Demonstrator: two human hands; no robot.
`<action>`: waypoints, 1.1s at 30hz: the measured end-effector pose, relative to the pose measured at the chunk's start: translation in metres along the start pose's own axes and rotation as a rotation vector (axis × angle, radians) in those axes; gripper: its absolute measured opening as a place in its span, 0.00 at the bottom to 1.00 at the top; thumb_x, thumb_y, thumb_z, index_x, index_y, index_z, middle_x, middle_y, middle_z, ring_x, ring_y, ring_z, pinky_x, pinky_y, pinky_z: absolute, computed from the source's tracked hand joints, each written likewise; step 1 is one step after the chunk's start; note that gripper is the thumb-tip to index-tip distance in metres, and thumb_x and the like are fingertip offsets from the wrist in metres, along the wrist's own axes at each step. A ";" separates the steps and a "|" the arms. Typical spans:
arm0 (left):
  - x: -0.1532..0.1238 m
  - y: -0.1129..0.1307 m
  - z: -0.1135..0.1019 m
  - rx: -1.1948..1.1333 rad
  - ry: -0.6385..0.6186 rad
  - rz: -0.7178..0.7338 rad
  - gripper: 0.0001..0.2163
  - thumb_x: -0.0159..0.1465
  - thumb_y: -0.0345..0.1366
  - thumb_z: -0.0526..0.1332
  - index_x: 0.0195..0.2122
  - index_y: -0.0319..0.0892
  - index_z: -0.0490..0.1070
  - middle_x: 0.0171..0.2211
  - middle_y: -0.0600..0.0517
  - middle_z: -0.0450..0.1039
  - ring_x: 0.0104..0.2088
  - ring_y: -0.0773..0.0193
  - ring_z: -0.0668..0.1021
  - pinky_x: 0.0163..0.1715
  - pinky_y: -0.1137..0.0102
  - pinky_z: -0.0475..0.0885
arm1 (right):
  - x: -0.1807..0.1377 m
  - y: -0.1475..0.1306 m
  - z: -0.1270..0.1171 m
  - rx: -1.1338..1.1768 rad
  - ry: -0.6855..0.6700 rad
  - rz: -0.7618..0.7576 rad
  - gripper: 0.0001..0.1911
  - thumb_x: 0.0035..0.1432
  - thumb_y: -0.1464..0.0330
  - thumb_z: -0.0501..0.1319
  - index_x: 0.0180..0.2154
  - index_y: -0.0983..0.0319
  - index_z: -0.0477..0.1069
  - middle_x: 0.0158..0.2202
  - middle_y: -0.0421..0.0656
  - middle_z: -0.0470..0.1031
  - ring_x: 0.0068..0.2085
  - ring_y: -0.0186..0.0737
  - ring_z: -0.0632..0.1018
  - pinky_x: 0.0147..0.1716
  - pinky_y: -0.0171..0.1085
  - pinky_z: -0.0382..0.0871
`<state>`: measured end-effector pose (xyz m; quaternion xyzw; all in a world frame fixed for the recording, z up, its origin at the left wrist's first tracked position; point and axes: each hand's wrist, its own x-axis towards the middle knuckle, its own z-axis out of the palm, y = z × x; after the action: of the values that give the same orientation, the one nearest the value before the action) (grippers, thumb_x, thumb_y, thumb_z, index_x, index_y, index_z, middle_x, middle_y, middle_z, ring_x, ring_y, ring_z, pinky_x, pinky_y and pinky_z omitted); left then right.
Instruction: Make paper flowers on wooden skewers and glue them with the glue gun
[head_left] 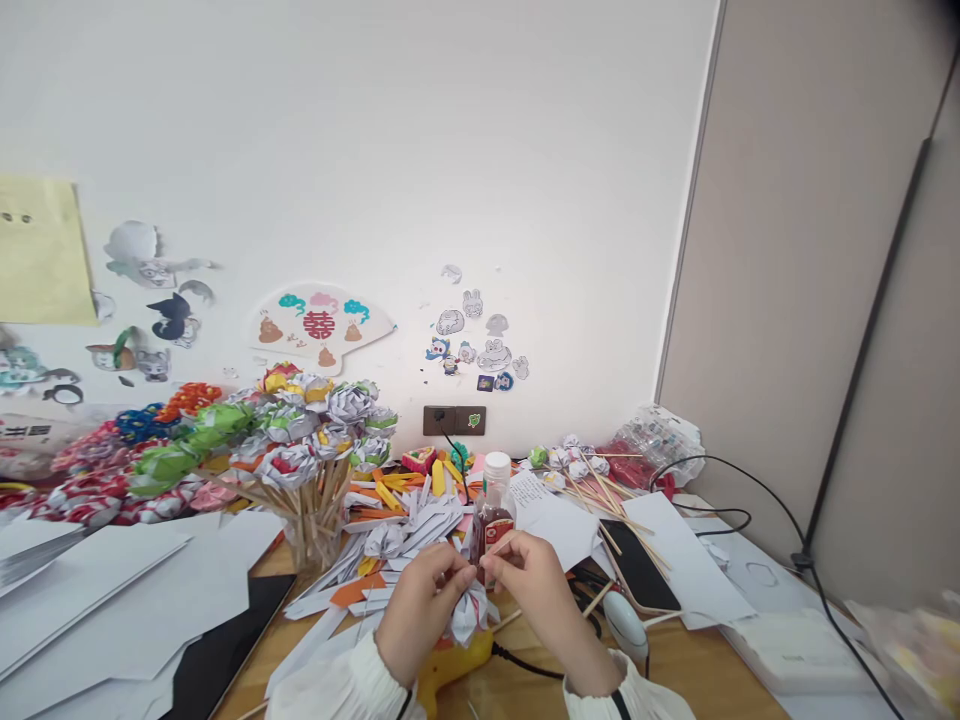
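Note:
My left hand [426, 602] and my right hand [534, 578] meet near the table's front, thumb and fingers of each pinched together. What they pinch is too small to make out. A white folded-paper flower [471, 614] with pinkish marks shows just below and between my fingertips. Under it lies a yellow glue gun [459, 664] with a black cord, partly covered by my left hand and the flower. Right behind my fingers stands a clear bottle [496, 510] with a white cap and a red label.
Paper flowers on sticks [300, 440] stand in a clear holder. White paper sheets [97, 600] lie at the left, cut strips [427, 520] in the middle. To the right are a phone [640, 565], thin wooden sticks [592, 495], a mouse [625, 625] and a black cable [772, 490].

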<state>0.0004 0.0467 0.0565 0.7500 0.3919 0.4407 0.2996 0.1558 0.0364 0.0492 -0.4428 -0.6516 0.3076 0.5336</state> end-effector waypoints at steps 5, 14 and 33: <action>0.002 0.000 -0.003 -0.053 0.012 -0.052 0.12 0.55 0.45 0.56 0.20 0.43 0.63 0.22 0.54 0.63 0.29 0.59 0.67 0.32 0.67 0.61 | -0.001 -0.003 0.002 -0.095 0.007 -0.134 0.05 0.53 0.69 0.59 0.26 0.62 0.69 0.24 0.40 0.71 0.27 0.37 0.73 0.27 0.34 0.67; 0.004 0.000 -0.011 -0.314 -0.153 -0.233 0.20 0.48 0.55 0.61 0.21 0.40 0.67 0.17 0.60 0.60 0.20 0.69 0.62 0.22 0.73 0.58 | -0.014 -0.018 -0.001 -0.826 0.214 -0.739 0.13 0.64 0.65 0.51 0.33 0.58 0.72 0.26 0.41 0.64 0.30 0.39 0.65 0.26 0.36 0.58; -0.002 0.009 -0.003 -0.728 -0.188 -0.478 0.26 0.49 0.55 0.61 0.42 0.42 0.65 0.24 0.55 0.69 0.23 0.65 0.74 0.21 0.71 0.68 | -0.011 -0.007 0.004 -0.997 0.294 -0.786 0.13 0.64 0.72 0.48 0.36 0.63 0.71 0.28 0.44 0.71 0.30 0.40 0.67 0.30 0.38 0.58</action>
<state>0.0002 0.0401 0.0639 0.5209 0.3446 0.3981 0.6719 0.1506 0.0239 0.0501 -0.4032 -0.7499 -0.3135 0.4204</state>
